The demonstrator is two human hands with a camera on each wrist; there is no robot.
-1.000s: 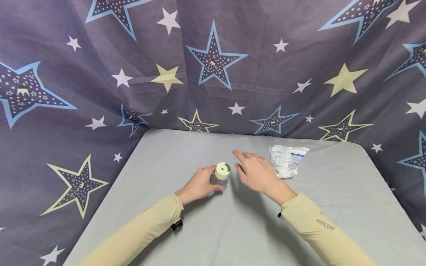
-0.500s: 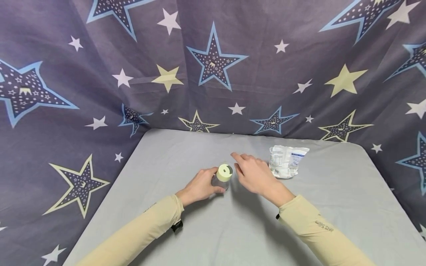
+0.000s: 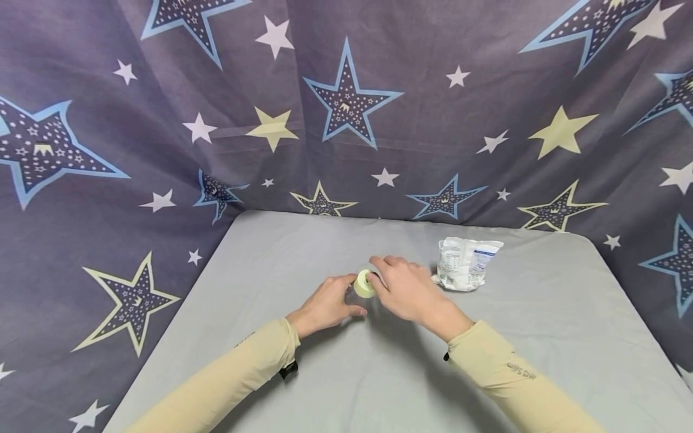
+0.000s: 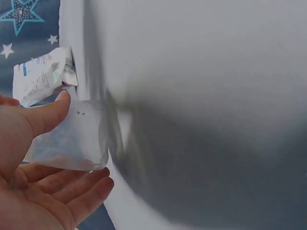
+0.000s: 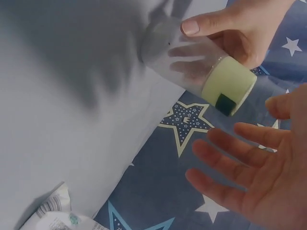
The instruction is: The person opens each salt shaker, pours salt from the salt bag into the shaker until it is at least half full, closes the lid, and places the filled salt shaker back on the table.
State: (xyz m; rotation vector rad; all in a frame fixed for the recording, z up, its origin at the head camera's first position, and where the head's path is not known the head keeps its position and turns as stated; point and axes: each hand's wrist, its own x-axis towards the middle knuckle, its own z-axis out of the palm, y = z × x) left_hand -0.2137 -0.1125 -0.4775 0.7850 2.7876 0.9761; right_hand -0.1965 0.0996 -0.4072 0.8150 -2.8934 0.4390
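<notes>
A clear bottle (image 5: 184, 57) with a pale yellow-green cap (image 3: 364, 285) stands on the grey cloth. My left hand (image 3: 328, 305) holds its body from the left, thumb on one side and fingers round the other. In the left wrist view the see-through wall of the bottle (image 4: 72, 136) shows between that thumb and the fingers. My right hand (image 3: 409, 288) hovers beside the cap with fingers loosely spread; its thumb overlaps the cap in the head view. The right wrist view shows a gap between the right fingers (image 5: 240, 148) and the cap, which has a dark square on its side.
A crumpled white packet (image 3: 467, 264) with printed text stands on the cloth-covered table (image 3: 552, 313), behind and right of my right hand. Dark curtains (image 3: 411, 150) with star prints hang along the back and both sides of the table.
My right hand has come left and slightly nearer, so its thumb now overlaps the cap. The bottle has shifted very slightly, with my left hand staying on it.
</notes>
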